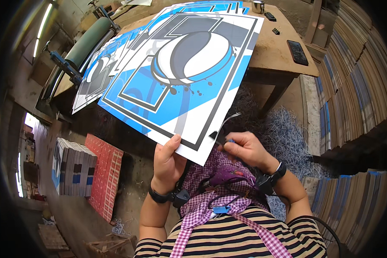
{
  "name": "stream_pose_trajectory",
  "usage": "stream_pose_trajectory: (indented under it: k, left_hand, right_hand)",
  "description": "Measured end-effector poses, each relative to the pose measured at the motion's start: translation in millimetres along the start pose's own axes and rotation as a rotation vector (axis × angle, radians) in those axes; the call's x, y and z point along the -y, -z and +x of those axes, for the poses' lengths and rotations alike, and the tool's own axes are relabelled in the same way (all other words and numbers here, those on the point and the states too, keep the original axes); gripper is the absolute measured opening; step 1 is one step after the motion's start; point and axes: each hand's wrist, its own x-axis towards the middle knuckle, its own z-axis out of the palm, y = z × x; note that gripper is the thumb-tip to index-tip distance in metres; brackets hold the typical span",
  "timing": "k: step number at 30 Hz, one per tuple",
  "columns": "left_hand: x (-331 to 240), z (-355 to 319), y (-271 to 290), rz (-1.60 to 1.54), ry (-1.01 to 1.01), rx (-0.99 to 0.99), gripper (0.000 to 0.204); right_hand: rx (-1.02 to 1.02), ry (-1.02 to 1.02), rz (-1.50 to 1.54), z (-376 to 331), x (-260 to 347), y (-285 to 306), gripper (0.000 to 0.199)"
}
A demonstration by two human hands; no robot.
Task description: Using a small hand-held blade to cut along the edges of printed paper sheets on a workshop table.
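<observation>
A large printed board (129,101) in blue, white and dark grey, with a ball picture, slants from the table toward me. My left hand (167,161) pinches its near edge, thumb on top and fingers underneath. Just beyond the board's near right corner, my right hand (245,148) is closed around a small black tool (219,138) with a bit of blue on it; its exact kind is hard to make out. A thin pale strip (227,122) curls up beside the tool, close to the board's right edge. More boards of the same print (94,79) lie on the table behind.
On the wooden table (279,47) are a phone (297,52), a metal cup (258,6) and a small black item (270,16). A green roller machine (88,43) stands at left. Shredded paper (288,133) covers floor at right, beside tall board stacks (348,86). Another stack (77,170) sits lower left.
</observation>
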Motion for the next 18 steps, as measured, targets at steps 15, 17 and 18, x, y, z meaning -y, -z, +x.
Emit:
stream_pose_trajectory:
  k: [15, 17, 18]
  left_hand:
    - [2.3, 0.0, -1.4, -0.055, 0.035, -0.005, 0.038]
    - [2.4, 0.0, -2.5, -0.050, 0.024, 0.019, 0.038]
    - [2.5, -0.7, -2.9, -0.046, 0.016, 0.036, 0.038]
  right_hand:
    - [0.094, 0.154, -0.127, -28.0, -15.9, -37.8, 0.023]
    - [-0.099, 0.168, 0.258, -28.7, -20.5, -30.0, 0.031]
    - [-0.234, 0.188, 0.282, -28.4, -17.4, -27.7, 0.033]
